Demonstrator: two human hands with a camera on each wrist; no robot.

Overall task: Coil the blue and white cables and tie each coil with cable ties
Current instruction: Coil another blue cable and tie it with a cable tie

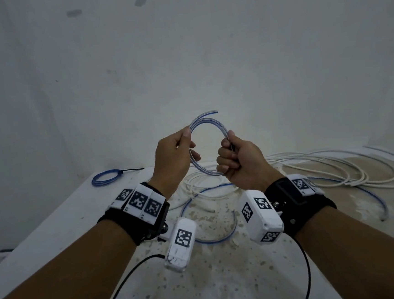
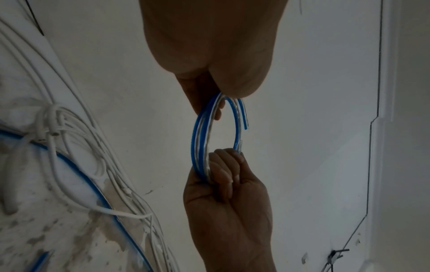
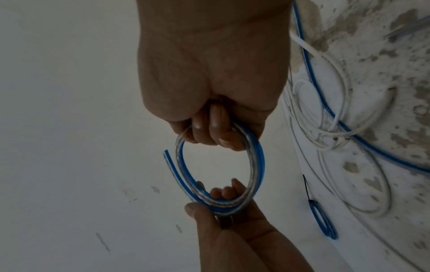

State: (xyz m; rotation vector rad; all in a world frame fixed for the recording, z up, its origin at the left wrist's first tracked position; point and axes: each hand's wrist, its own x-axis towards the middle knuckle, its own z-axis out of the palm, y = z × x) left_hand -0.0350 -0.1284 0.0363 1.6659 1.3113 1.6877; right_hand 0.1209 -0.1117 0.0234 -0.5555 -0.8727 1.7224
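1. Small coil of blue-and-clear striped cable (image 1: 206, 146) is held up at frame centre, between both hands, above the table (image 1: 54, 223).
2. Left hand (image 1: 172, 160) pinches the coil's left side.
3. Right hand (image 1: 238, 161) fists around its right side.
4. Tied blue coil (image 1: 105, 178) lies at left.

Plain white wall (image 1: 183, 55) behind, two grey patches (image 1: 74, 13) near top. White worktop (image 1: 43, 234), paint chipped and speckled brown mid-surface. Light dim, flat.

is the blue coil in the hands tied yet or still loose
Loose. The held blue coil shows no tie and its cut end sticks free; left hand and right hand keep it together.
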